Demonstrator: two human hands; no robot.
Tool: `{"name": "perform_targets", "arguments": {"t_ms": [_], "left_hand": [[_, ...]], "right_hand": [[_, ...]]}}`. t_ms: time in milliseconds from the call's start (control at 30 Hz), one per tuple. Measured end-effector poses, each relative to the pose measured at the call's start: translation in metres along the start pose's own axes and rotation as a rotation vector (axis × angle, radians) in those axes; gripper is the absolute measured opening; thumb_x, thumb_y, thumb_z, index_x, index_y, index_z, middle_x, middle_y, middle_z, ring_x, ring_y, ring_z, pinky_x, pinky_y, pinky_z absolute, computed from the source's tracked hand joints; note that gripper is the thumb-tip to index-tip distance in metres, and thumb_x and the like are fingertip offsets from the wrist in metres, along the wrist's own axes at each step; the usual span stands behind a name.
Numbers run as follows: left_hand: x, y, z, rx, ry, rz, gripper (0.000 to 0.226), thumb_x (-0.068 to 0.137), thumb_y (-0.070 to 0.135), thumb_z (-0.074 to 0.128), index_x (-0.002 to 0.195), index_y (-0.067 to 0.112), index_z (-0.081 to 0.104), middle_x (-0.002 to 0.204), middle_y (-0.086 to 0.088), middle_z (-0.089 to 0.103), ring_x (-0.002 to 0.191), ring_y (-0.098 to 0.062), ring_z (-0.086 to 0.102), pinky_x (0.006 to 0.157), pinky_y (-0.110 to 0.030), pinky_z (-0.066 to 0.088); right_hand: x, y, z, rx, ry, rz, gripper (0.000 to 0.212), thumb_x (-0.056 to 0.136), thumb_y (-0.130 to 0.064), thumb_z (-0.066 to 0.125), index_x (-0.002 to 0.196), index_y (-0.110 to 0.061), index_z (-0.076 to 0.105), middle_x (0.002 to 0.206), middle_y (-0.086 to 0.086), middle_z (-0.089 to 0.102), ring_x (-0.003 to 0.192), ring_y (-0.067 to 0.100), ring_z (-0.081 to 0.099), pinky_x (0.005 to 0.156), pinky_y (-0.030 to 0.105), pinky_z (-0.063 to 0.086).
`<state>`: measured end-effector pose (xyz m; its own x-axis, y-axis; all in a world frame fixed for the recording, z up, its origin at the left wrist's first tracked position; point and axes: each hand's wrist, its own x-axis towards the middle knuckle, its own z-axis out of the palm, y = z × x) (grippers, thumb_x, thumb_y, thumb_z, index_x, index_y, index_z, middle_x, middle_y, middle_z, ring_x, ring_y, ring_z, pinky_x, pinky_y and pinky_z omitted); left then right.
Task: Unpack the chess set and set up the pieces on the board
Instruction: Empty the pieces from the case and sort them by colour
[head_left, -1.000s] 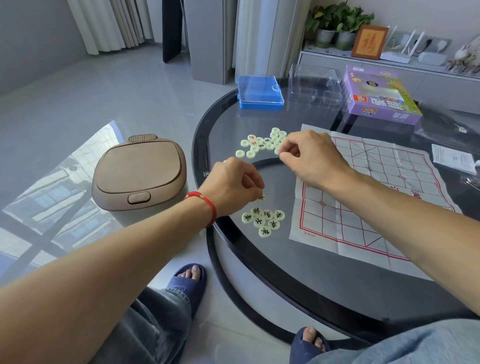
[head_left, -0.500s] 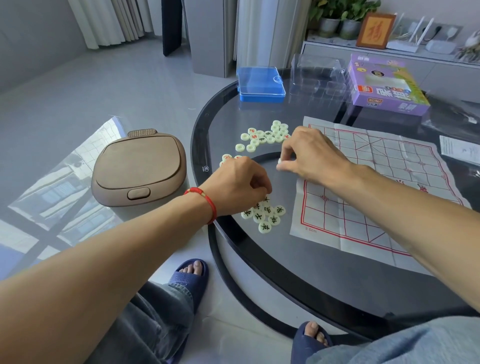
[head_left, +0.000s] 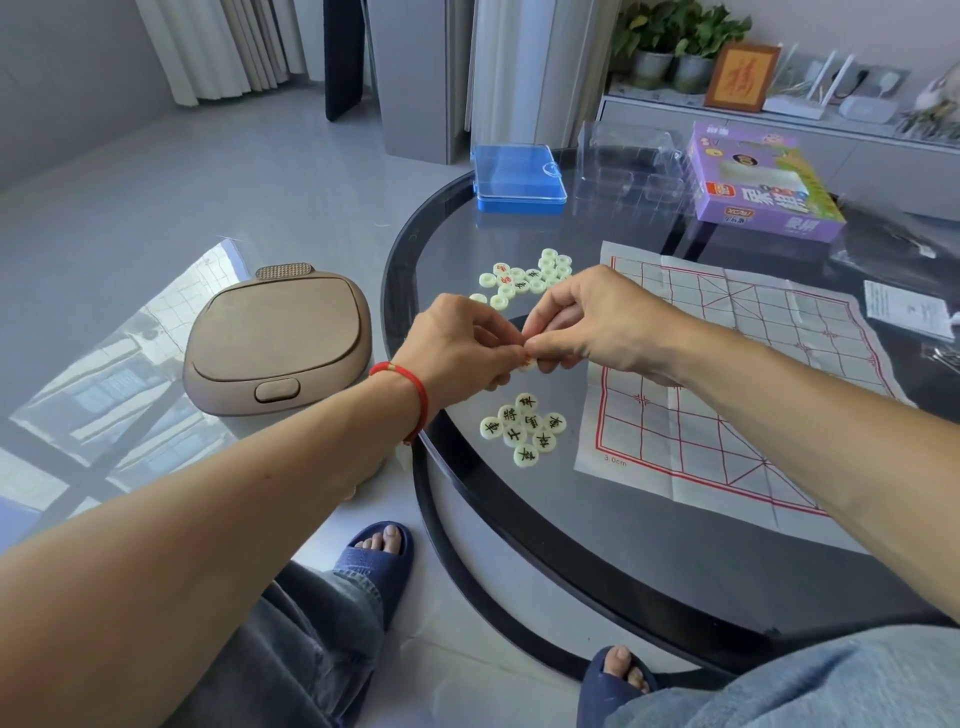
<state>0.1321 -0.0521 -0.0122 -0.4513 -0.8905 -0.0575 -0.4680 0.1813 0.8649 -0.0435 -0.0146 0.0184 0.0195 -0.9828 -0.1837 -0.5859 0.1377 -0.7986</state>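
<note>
A paper chess board (head_left: 737, 374) with red lines lies unfolded on the round glass table (head_left: 649, 551). Left of the board sits a small group of pale disc pieces with black characters (head_left: 522, 428). Farther back lies a looser heap of pale pieces (head_left: 530, 275), some face down, a few with red characters. My left hand (head_left: 457, 348) and my right hand (head_left: 597, 322) meet above the table between the two groups. Both pinch a pale piece (head_left: 529, 364) at their fingertips; most of it is hidden.
A blue plastic case (head_left: 517, 179), a clear plastic insert (head_left: 631, 166) and the purple game box (head_left: 763, 182) stand at the table's back. A leaflet (head_left: 906, 309) lies at the right. A brown lidded bin (head_left: 278, 340) sits on the floor by the table's left rim.
My right hand came back from the far heap toward me with a piece. My left hand rose from the near group, and the two hands now meet over one piece.
</note>
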Motion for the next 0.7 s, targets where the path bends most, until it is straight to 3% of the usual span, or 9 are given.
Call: {"name": "perform_targets", "arguments": {"t_ms": [100, 200, 300, 433, 567, 633, 700], "left_hand": [[0.003, -0.001, -0.003, 0.071, 0.017, 0.003, 0.005, 0.082, 0.015, 0.079, 0.086, 0.013, 0.076, 0.066, 0.000, 0.072, 0.055, -0.005, 0.065, 0.059, -0.021, 0.053], [0.003, -0.004, -0.011, 0.381, 0.090, 0.081, 0.007, 0.081, 0.012, 0.077, 0.082, 0.018, 0.076, 0.073, 0.005, 0.071, 0.066, -0.006, 0.066, 0.057, -0.011, 0.046], [0.000, -0.010, -0.015, 0.507, 0.102, 0.111, 0.013, 0.081, 0.006, 0.069, 0.079, 0.018, 0.075, 0.076, 0.003, 0.070, 0.074, -0.015, 0.066, 0.064, -0.023, 0.052], [-0.004, -0.015, -0.013, 0.581, 0.118, 0.157, 0.015, 0.082, 0.003, 0.064, 0.081, 0.014, 0.075, 0.080, -0.001, 0.071, 0.079, -0.022, 0.064, 0.069, -0.029, 0.048], [-0.001, -0.019, -0.010, 0.617, 0.162, 0.173, 0.009, 0.085, 0.007, 0.065, 0.085, 0.013, 0.072, 0.079, -0.001, 0.066, 0.081, -0.024, 0.061, 0.067, -0.030, 0.043], [0.003, -0.020, -0.009, 0.622, 0.196, 0.185, 0.003, 0.085, 0.015, 0.071, 0.087, 0.015, 0.068, 0.081, 0.000, 0.063, 0.083, -0.025, 0.060, 0.068, -0.031, 0.044], [0.007, -0.021, -0.008, 0.624, 0.229, 0.197, 0.012, 0.084, 0.021, 0.074, 0.087, 0.017, 0.063, 0.081, 0.002, 0.058, 0.083, -0.024, 0.058, 0.068, -0.031, 0.041]], "right_hand": [[0.003, 0.002, 0.004, -0.042, 0.031, -0.013, 0.008, 0.087, -0.009, 0.079, 0.094, -0.009, 0.075, 0.076, 0.006, 0.078, 0.071, 0.015, 0.075, 0.063, 0.022, 0.056], [0.012, 0.011, 0.006, -0.411, 0.173, -0.089, 0.010, 0.091, -0.019, 0.074, 0.100, -0.021, 0.076, 0.083, -0.007, 0.074, 0.081, 0.010, 0.070, 0.080, 0.028, 0.055], [0.018, 0.017, 0.010, -0.573, 0.163, -0.140, 0.037, 0.098, -0.019, 0.060, 0.134, -0.026, 0.064, 0.101, -0.004, 0.070, 0.098, 0.018, 0.062, 0.094, 0.040, 0.052], [0.031, 0.021, 0.024, -0.757, 0.104, -0.149, 0.057, 0.103, -0.028, 0.048, 0.157, -0.029, 0.032, 0.129, 0.006, 0.050, 0.116, 0.030, 0.054, 0.094, 0.045, 0.049], [0.036, 0.024, 0.027, -0.807, 0.118, -0.147, 0.042, 0.104, -0.036, 0.048, 0.145, -0.026, 0.051, 0.126, 0.006, 0.047, 0.116, 0.031, 0.055, 0.092, 0.047, 0.051], [0.033, 0.022, 0.022, -0.803, 0.149, -0.192, 0.030, 0.100, -0.036, 0.059, 0.125, -0.022, 0.067, 0.116, 0.004, 0.051, 0.105, 0.030, 0.059, 0.086, 0.044, 0.052], [0.028, 0.021, 0.017, -0.800, 0.165, -0.228, 0.019, 0.094, -0.036, 0.071, 0.100, -0.018, 0.071, 0.104, 0.001, 0.055, 0.095, 0.026, 0.060, 0.080, 0.041, 0.052]]}}
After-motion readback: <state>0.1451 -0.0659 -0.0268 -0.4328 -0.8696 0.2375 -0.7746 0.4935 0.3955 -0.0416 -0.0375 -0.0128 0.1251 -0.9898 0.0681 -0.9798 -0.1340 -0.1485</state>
